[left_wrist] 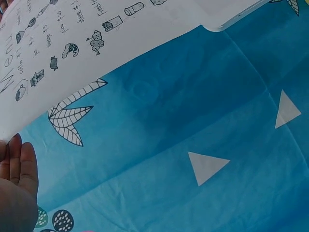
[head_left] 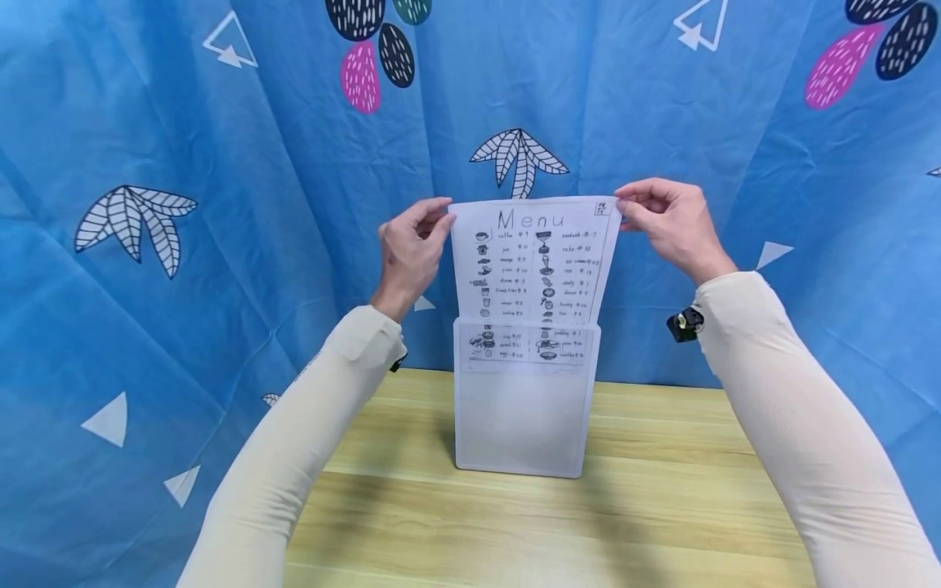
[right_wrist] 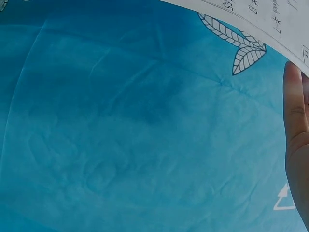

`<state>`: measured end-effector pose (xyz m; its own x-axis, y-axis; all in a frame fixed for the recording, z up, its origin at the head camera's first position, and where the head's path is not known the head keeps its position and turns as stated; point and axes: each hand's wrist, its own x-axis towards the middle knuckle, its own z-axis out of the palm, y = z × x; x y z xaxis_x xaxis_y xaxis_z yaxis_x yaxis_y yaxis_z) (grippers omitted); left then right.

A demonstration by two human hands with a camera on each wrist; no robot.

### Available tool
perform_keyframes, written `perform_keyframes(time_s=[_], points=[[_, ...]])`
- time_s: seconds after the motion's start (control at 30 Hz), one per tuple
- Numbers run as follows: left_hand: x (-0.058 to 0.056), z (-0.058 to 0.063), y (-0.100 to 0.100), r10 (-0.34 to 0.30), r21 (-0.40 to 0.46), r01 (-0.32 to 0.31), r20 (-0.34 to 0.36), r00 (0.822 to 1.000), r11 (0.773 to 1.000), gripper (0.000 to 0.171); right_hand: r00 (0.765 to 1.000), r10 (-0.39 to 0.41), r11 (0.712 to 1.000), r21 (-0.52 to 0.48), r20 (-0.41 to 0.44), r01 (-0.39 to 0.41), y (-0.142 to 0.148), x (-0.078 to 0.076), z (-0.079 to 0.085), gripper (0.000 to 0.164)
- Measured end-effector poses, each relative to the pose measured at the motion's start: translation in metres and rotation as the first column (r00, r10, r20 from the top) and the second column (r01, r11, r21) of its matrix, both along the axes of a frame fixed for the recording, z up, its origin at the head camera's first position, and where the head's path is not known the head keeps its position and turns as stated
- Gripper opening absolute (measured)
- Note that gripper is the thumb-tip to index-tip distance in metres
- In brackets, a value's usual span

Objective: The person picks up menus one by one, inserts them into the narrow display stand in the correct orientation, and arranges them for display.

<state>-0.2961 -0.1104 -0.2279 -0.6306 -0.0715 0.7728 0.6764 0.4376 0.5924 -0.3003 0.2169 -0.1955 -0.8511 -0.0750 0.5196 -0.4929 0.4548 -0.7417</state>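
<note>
A white paper menu [head_left: 525, 269], hand-drawn with small food pictures and prices, stands upright in the head view. My left hand [head_left: 413, 249] pinches its upper left corner between thumb and fingers. At the upper right corner my right hand [head_left: 672, 224] pinches it the same way. The menu's lower part sits inside a clear plastic sign holder [head_left: 520, 425], its last rows showing through the front panel. Both wrist views catch part of the menu [left_wrist: 72, 48] with the pinching fingers [left_wrist: 28, 166] at its edge; the right fingers [right_wrist: 293, 101] are partly cut off.
The sign holder stands on a light wood-grain table [head_left: 662, 474]. Behind it hangs a blue curtain [head_left: 294, 163] with leaf and triangle prints, close to the table's back edge. A small black device [head_left: 687, 324] is worn at the right wrist.
</note>
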Motion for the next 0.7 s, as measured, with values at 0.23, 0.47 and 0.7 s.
perform_keyframes(time_s=[0.23,0.47,0.7], points=[[-0.001,-0.005,-0.001,0.002,-0.005,-0.002,0.019,1.0,1.0,0.022,1.0,-0.011,0.999,0.034,0.011,0.01,-0.001,0.0,-0.004,0.027],[0.0,-0.008,0.0,0.009,-0.017,-0.008,0.025,1.0,1.0,0.022,1.0,0.004,1.0,0.021,0.008,-0.004,-0.001,-0.002,-0.009,0.027],[-0.001,-0.013,-0.002,0.009,-0.021,-0.009,0.023,1.0,1.0,0.022,1.0,0.017,1.0,0.016,-0.005,-0.016,-0.002,-0.005,-0.013,0.026]])
